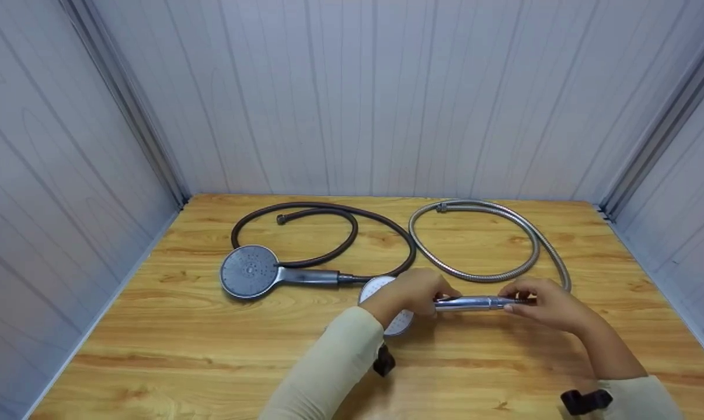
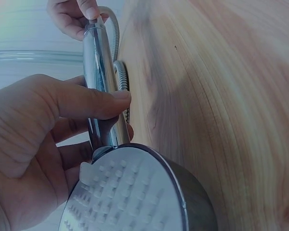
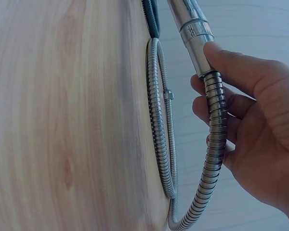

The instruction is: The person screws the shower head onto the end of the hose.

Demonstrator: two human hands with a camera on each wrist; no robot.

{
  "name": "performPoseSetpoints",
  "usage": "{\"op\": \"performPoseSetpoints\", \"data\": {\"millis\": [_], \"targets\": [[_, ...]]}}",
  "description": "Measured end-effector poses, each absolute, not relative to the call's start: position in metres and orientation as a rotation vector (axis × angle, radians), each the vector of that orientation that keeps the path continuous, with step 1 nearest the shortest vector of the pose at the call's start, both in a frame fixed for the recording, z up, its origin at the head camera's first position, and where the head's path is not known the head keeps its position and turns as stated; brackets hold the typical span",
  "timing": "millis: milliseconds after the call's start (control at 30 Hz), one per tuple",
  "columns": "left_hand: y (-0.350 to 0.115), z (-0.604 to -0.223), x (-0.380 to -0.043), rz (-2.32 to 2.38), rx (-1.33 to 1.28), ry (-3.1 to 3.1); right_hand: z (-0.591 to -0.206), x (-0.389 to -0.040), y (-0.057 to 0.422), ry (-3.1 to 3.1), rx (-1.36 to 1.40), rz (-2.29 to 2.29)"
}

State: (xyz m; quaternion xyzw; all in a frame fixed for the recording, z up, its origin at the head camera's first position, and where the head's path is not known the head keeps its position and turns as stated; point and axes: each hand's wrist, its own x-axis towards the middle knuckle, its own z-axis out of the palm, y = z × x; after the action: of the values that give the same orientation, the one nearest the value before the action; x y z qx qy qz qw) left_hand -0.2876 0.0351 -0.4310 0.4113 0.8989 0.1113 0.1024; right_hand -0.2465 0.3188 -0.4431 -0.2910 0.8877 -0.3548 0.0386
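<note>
A chrome shower head [image 2: 130,187] with a white nozzle face is held by its handle in my left hand [image 1: 419,291], thumb and fingers curled round it. My right hand [image 1: 547,303] pinches the chrome hose connector [image 3: 200,55] at the handle's lower end between thumb and fingers. From that connector a silver flexible hose [image 3: 213,144] bends down past the right fingers and runs back to a coil. In the head view my left hand and wrist cover part of the white face.
A second, dark grey shower head [image 1: 250,272] lies on the wooden table [image 1: 212,361] at left, its dark hose [image 1: 305,205] looped behind it. The silver hose's loose end nut [image 1: 441,207] lies at the back. Pale panel walls [image 1: 352,99] enclose the back and sides.
</note>
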Motion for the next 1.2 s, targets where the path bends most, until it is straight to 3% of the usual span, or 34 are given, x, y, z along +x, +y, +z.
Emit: {"op": "performPoseSetpoints", "data": {"millis": [1200], "targets": [[0.0312,-0.4322,-0.287,0.37,1.243,2.619,-0.4437,-0.2449,0.3167,2.736,-0.782,-1.07]]}}
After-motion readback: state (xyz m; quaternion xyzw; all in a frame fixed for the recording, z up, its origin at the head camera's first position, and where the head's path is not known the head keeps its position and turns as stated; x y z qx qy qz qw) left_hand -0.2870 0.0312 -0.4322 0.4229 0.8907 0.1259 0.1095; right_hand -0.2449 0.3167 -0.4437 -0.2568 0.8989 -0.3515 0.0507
